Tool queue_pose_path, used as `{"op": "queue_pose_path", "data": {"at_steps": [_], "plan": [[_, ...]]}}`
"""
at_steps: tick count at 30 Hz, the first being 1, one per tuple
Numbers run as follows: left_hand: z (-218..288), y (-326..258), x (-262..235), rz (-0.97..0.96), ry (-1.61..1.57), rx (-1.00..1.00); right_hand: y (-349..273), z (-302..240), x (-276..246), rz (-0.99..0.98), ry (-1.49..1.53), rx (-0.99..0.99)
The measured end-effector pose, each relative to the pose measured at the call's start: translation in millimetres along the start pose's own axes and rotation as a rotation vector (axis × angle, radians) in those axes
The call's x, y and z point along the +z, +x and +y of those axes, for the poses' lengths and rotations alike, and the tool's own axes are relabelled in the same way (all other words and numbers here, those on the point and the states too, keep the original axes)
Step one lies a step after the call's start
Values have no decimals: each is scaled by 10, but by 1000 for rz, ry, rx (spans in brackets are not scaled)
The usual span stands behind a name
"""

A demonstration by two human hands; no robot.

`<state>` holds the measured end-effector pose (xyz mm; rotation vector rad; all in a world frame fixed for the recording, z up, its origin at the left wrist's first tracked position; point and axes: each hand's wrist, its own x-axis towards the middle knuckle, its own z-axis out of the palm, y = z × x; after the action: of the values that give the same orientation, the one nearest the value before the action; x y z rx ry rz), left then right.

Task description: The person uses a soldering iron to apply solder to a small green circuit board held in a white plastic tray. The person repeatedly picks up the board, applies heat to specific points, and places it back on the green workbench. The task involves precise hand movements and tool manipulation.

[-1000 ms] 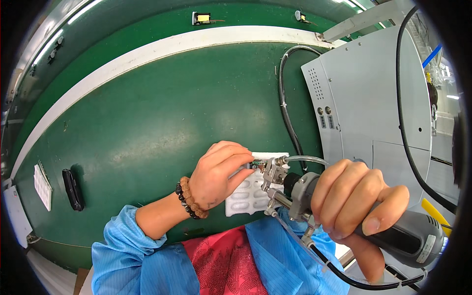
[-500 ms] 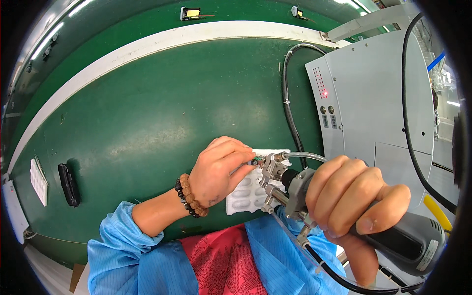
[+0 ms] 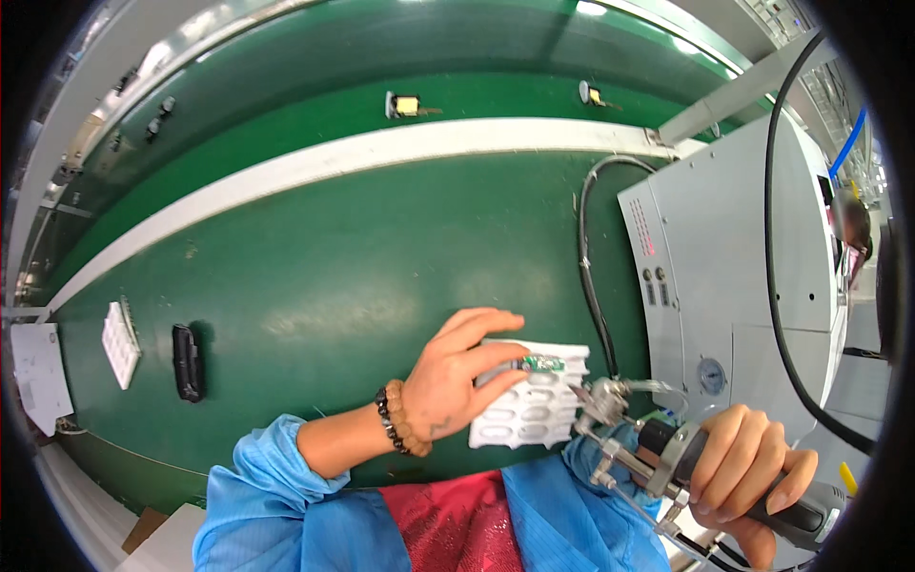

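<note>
My left hand (image 3: 457, 377), with a beaded bracelet at the wrist, pinches a small green circuit board (image 3: 543, 363) between thumb and forefinger. The other fingers stretch out above. Right under the board lies a white moulded tray (image 3: 483, 439) with rows of oval hollows. My right hand (image 3: 748, 467) is wrapped round a grey hand-held tool (image 3: 682, 450) with a metal valve block and thin tubes at its front. Its metal tip (image 3: 579, 391) points left, over the tray's right edge, apart from the board.
A grey machine cabinet (image 3: 691, 276) with a gauge stands at the right, and a black cable (image 3: 589, 257) runs beside it. On the left of the green bench lie a black case (image 3: 188, 362) and a white pad (image 3: 120, 345). Beyond a white rail (image 3: 381, 143) sit small parts (image 3: 407, 105).
The tool's tip has drawn away from the circuit board, to the right and down. My left hand still holds the board, now over the tray. The head view has tilted upward.
</note>
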<state>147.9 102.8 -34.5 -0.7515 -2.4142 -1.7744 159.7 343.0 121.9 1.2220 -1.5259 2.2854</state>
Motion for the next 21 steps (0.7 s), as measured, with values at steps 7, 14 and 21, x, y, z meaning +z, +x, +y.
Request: {"op": "queue_pose_path", "data": {"at_steps": [7, 14, 21], "plan": [[-277, 515, -936, 48, 126, -347, 7, 146, -6, -24, 33, -24], [-1276, 1313, -2251, 534, 1117, 96, -60, 169, -68, 35, 59, -4], [-1672, 1515, -1915, -69, 785, 156, -55, 227, -67, 78, 46, -10]]}}
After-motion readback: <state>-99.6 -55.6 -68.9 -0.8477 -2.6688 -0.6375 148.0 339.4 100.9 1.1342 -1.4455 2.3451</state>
